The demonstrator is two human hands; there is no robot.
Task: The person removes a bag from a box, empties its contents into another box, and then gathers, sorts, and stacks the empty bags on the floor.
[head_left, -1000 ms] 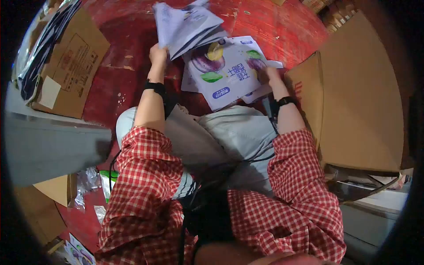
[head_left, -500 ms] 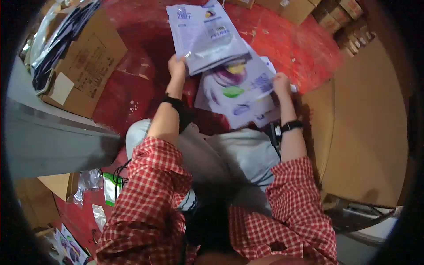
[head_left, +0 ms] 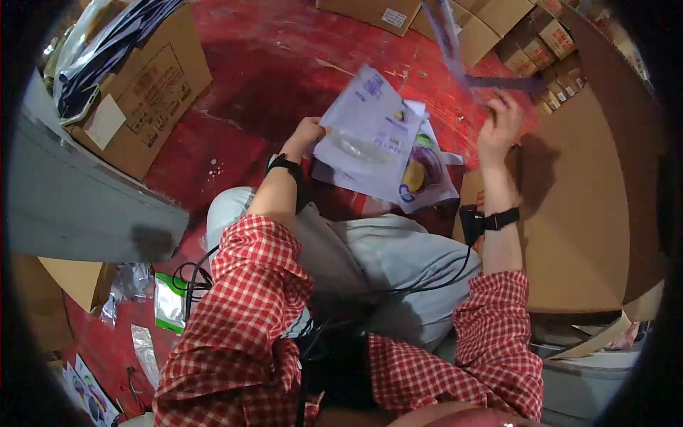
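My left hand is closed on the left edge of a white-and-purple printed pouch, its back panel with a barcode facing up. Beneath it lie more such pouches, one showing a plum picture, spread on the red floor before my knees. At the right my right hand is raised with its fingers apart. Just beyond its fingertips, a motion-blurred purple pouch is in the air, seen partly edge-on; contact with the fingers is hard to make out.
A large open cardboard box stands at my right, a carton with dark bagged items at my left. Several cartons line the back. A grey surface, a green-and-white packet and printed pouches are at the left. A cable crosses my lap.
My right hand has risen and moved right from the pile, its fingers now apart, with a pouch now airborne beyond it. My left hand has drawn its pouch nearer and lower.
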